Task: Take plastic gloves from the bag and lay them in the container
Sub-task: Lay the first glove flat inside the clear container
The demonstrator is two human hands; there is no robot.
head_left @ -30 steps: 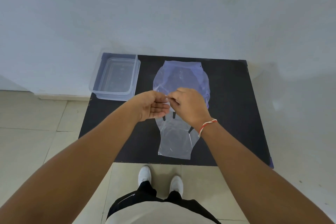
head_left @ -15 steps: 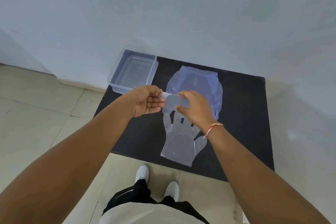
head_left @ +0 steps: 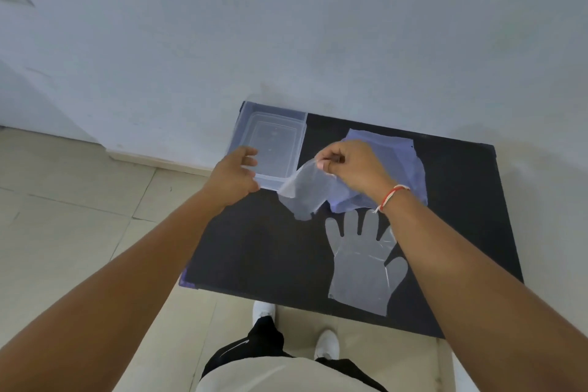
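A clear plastic glove [head_left: 302,196] hangs from my right hand [head_left: 351,167], which pinches its top edge just right of the container's near corner. The clear rectangular container [head_left: 304,137] stands at the far left corner of the black table [head_left: 254,248] and looks empty. My left hand [head_left: 234,180] hovers over the container's near rim with fingers loosely curled and nothing in them, a small gap from the hanging glove. Behind my right hand lies the bluish translucent bag [head_left: 401,159]. A second clear glove [head_left: 366,267] lies flat on the table, fingers pointing at the bag.
A pale wall runs right behind the table. Tiled floor lies left of and below the table. My white shoes [head_left: 264,309] stand at the table's near edge.
My right hand has lifted the glove and carried it left toward the container. My left hand has let go of it and moved over the container's near rim. The view has swung left.
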